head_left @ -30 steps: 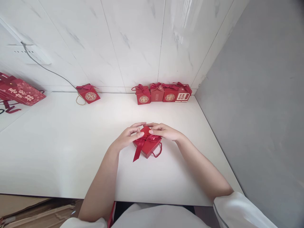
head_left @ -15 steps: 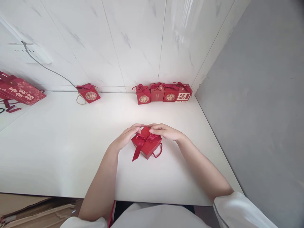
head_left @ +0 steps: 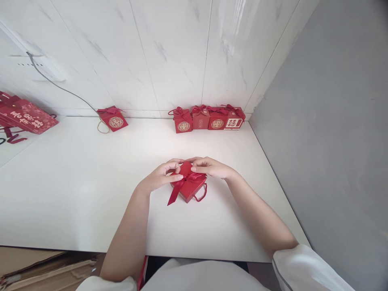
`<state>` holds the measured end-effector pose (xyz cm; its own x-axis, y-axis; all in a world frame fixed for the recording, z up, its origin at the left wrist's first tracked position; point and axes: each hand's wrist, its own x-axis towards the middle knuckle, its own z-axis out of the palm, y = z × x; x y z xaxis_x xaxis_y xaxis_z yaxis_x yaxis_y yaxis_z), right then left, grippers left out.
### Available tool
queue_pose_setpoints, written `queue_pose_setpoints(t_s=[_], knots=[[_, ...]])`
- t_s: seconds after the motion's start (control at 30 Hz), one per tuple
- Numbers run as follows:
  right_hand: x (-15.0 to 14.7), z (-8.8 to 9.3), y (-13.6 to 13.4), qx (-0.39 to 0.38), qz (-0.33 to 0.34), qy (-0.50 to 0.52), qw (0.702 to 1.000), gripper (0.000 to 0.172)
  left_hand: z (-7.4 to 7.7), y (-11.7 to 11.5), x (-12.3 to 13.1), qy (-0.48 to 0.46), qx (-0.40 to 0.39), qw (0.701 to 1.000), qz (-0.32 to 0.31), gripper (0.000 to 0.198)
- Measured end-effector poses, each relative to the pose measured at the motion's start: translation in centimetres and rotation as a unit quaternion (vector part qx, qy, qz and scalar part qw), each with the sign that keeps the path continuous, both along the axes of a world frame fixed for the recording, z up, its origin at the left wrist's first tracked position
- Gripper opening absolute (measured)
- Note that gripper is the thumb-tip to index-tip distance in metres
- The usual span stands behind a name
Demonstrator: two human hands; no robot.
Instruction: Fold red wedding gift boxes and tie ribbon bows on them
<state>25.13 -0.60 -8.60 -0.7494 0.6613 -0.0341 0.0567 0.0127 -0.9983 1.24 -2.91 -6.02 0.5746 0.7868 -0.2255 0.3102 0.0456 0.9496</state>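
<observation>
A small red gift box [head_left: 194, 187] sits on the white table in front of me, turned cornerwise. A dark red satin ribbon [head_left: 176, 193] is tied in a bow on its top, one tail hanging over the near left side. A twisted cord handle [head_left: 201, 195] sticks out at the near right. My left hand [head_left: 160, 174] is closed about the box's left side, its thumb pressing on the bow and its index finger bent. My right hand [head_left: 209, 166] grips the far right side, thumb on the top. Both hands' fingertips behind the box are partly hidden.
Several red gift boxes [head_left: 200, 120] with bows stand in a row against the tiled wall. Another red box [head_left: 116, 122] stands farther left, near a hanging grey cable [head_left: 71, 93]. A red gift bag [head_left: 28, 117] lies at the far left. A grey panel [head_left: 327, 121] borders the table's right.
My left thumb has moved right and down from the box's upper left edge onto the bow. The left ribbon loop is now covered. My right hand has barely shifted.
</observation>
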Motion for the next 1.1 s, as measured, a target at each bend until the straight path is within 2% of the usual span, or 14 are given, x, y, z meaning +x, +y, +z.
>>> queue_pose_setpoints(t_s=[0.17,0.3,0.43,0.6,0.7,0.8,0.97,1.1], knots=[[0.0,0.0,0.0,0.007,-0.007,-0.003,1.000,0.036,-0.2,0.2,-0.1,-0.035,0.011,0.999,0.002,0.029],[0.1,0.0,0.0,0.007,-0.008,-0.003,1.000,0.036,-0.3,0.2,0.0,-0.011,0.018,1.000,-0.007,0.024],[0.2,0.0,0.0,-0.002,-0.008,-0.015,1.000,0.037,-0.4,0.3,-0.1,-0.024,0.012,0.999,-0.027,0.026],[0.1,0.3,-0.2,0.001,-0.006,0.001,1.000,0.036,-0.3,0.3,-0.2,-0.043,0.018,0.999,-0.015,0.035],[0.1,0.5,-0.4,0.008,-0.034,0.025,0.999,0.034,-0.2,0.3,-0.2,-0.024,0.030,0.999,0.014,0.035],[0.0,0.4,-0.5,0.017,-0.067,0.034,0.997,0.033,-0.3,0.3,-0.4,0.016,0.037,0.997,0.072,0.032],[-0.2,0.1,-0.2,0.023,-0.053,0.027,0.998,0.033,-0.8,0.2,0.1,-0.006,0.014,0.996,0.084,0.023],[-0.2,0.2,-0.2,0.028,-0.047,0.022,0.998,0.034,-1.2,0.0,1.1,-0.032,0.030,0.989,0.141,0.016]])
